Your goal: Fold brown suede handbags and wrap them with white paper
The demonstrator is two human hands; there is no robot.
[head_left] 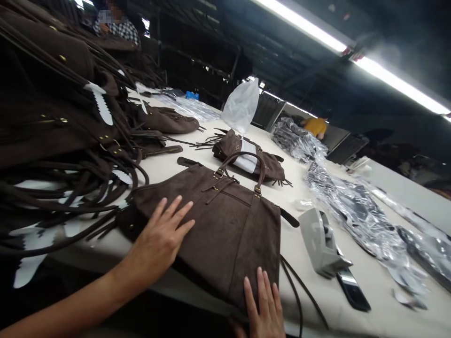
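A dark brown handbag [214, 234] lies flat at the table's near edge, its base toward me. Its two handles [243, 157] arch away over the top, fixed by brass-coloured rings. My left hand [160, 237] rests on the left part of the bag, fingers spread. At the lower right corner, my right hand [264, 305] lies on the bag with fingers stretched out. Neither hand grips anything that I can see. Two thin straps [306, 291] trail off the bag's right side.
Brown bags with white paper pieces pile up at left [52, 117]. Behind the handbag lies another bag [246, 152], with a clear plastic bag [241, 105] beyond. At right are a tape dispenser [320, 241], a phone [353, 288] and plastic-wrapped goods [359, 211]. A person [121, 30] is far left.
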